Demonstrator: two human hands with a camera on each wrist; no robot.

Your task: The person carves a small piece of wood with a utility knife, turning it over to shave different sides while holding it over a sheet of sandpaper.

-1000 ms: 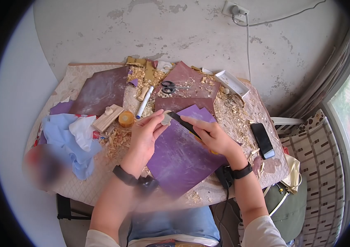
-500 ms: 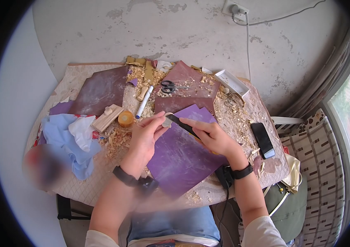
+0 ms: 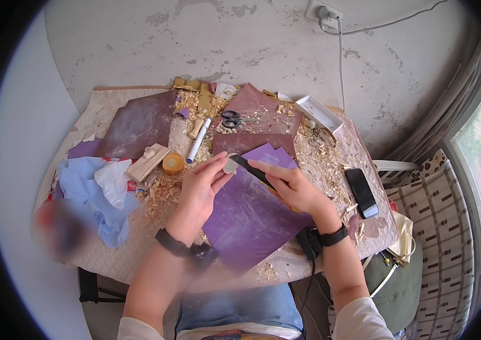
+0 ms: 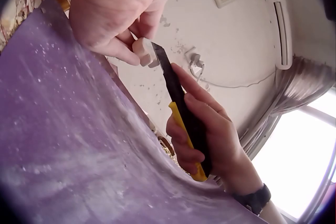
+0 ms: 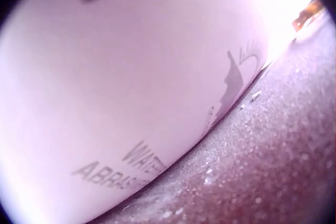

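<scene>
My left hand (image 3: 199,184) pinches a small pale piece (image 3: 229,165) between thumb and fingers, above the purple sheet (image 3: 246,221). In the left wrist view the piece (image 4: 145,51) looks rounded and whitish, and the blade tip of a black and yellow cutter knife (image 4: 179,109) lies against its side. My right hand (image 4: 210,129) grips the knife handle, with the index finger stretched along its back. The right wrist view shows neither hand, only the pale printed underside of a sheet (image 5: 131,77) close to the lens.
Wood shavings (image 3: 317,156) cover much of the table. Scissors (image 3: 232,119), a white marker (image 3: 199,140), a wooden block (image 3: 148,162), a round amber container (image 3: 173,164) and blue cloth (image 3: 84,184) lie beyond or left of the hands. A phone (image 3: 360,194) lies to the right.
The knife and both hands have shifted only slightly around the pale piece. Both grips look the same as before.
</scene>
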